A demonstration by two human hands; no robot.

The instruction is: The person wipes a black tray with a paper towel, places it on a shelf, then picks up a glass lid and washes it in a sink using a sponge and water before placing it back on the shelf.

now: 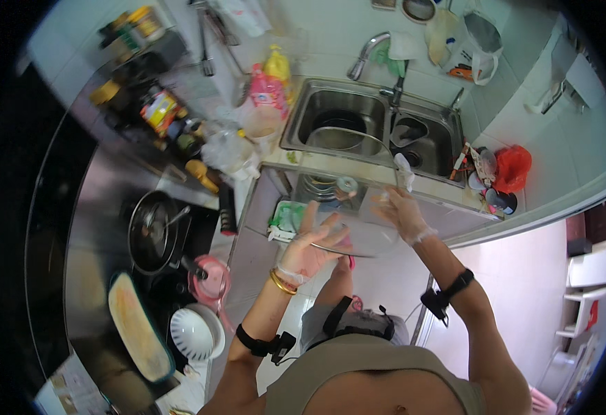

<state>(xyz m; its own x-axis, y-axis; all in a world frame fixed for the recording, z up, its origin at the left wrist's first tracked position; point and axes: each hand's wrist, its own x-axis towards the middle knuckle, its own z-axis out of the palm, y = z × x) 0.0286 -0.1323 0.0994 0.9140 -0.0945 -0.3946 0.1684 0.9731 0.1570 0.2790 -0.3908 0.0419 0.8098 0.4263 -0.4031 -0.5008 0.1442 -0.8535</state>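
Note:
A large clear glass pot lid (373, 228) with a thin metal rim and a round knob is held tilted before the sink front, partly blurred. My left hand (311, 244), in a clear plastic glove, is at its lower left rim with the fingers spread against the glass. My right hand (402, 213), also gloved, has its fingers bent at the lid's right rim. A white cloth-like piece (404, 172) lies just above those fingertips at the counter edge; whether the hand touches it is unclear.
Beyond the lid is a double steel sink (295, 124) with a dark pan (339, 120) in its left basin and a faucet (368, 52). On the left, a frying pan (152, 233), a pink strainer (210, 282) and white bowls (193, 332) stand on the stove. A knife-like black handle (227, 210) lies near the counter edge.

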